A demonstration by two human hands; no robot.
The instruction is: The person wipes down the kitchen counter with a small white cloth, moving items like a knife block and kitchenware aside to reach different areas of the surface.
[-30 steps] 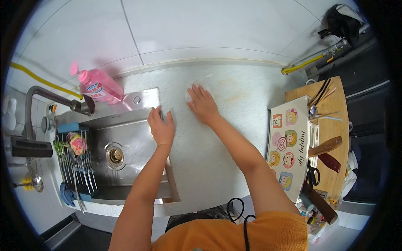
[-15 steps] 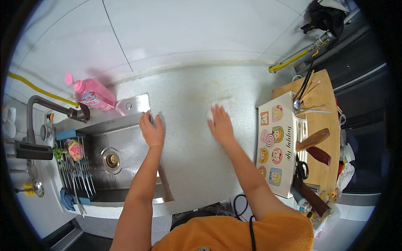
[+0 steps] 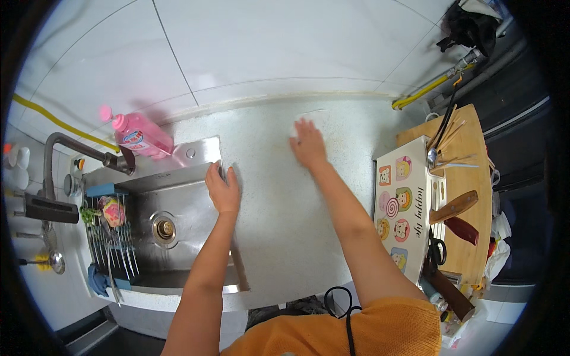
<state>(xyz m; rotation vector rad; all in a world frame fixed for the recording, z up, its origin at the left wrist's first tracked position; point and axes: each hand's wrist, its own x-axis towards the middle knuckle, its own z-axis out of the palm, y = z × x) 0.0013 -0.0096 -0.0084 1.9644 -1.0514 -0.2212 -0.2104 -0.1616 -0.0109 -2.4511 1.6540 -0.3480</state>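
Observation:
My right hand (image 3: 308,144) lies flat on the pale counter (image 3: 270,196), fingers spread, towards the back wall. Under and just beyond its fingertips is a thin white sheet (image 3: 319,116), like a wipe or tissue; the hand covers most of it. Faint brownish marks show on the counter to the right of that hand. At the right rim of the steel sink (image 3: 178,202), my left hand (image 3: 223,188) rests with thumb and fingers apart, holding nothing.
Behind the sink stand a pink bottle (image 3: 142,135) and a grey faucet (image 3: 83,145). A rack (image 3: 116,243) with produce sits in the sink's left part. To the right are a white knife holder (image 3: 401,202) with knives, scissors and chopsticks, and a wooden board (image 3: 469,178).
My right hand has slid the white sheet farther back across the counter, towards the wall. The left hand stays by the sink rim. The whole view has shifted slightly.

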